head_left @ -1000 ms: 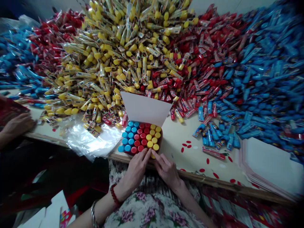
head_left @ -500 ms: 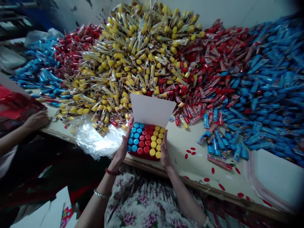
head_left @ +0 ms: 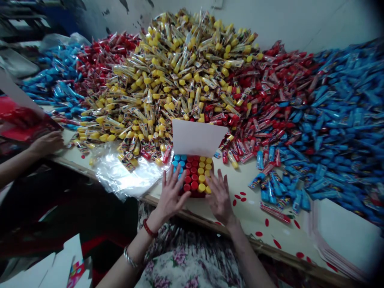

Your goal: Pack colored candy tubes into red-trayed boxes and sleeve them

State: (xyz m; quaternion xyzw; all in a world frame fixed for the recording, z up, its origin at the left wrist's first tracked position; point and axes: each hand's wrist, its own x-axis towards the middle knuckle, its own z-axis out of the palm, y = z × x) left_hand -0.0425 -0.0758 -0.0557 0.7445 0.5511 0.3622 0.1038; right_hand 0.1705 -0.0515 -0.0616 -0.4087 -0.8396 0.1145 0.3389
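An open box of coloured caps [head_left: 195,174] stands on the table, with rows of blue, red and yellow caps and its white card lid [head_left: 198,138] raised behind them. My left hand [head_left: 171,196] lies spread against the box's front left, hiding some blue and red caps. My right hand [head_left: 220,196] has its fingers splayed at the front right corner, touching the box. Past the left table edge, another person's hand [head_left: 46,144] rests next to a red packet [head_left: 24,122].
Sorted heaps of yellow [head_left: 180,80], red [head_left: 270,92] and blue [head_left: 339,108] wrapped tubes cover the back of the table [head_left: 240,212]. A clear plastic bag [head_left: 126,172] lies to the left, a stack of white cards [head_left: 345,236] to the right, and small red paper pieces [head_left: 270,232] nearby.
My hands have gone from gripping the box's sides to lying spread over its front. The box sits slightly further right, and the view has shifted.
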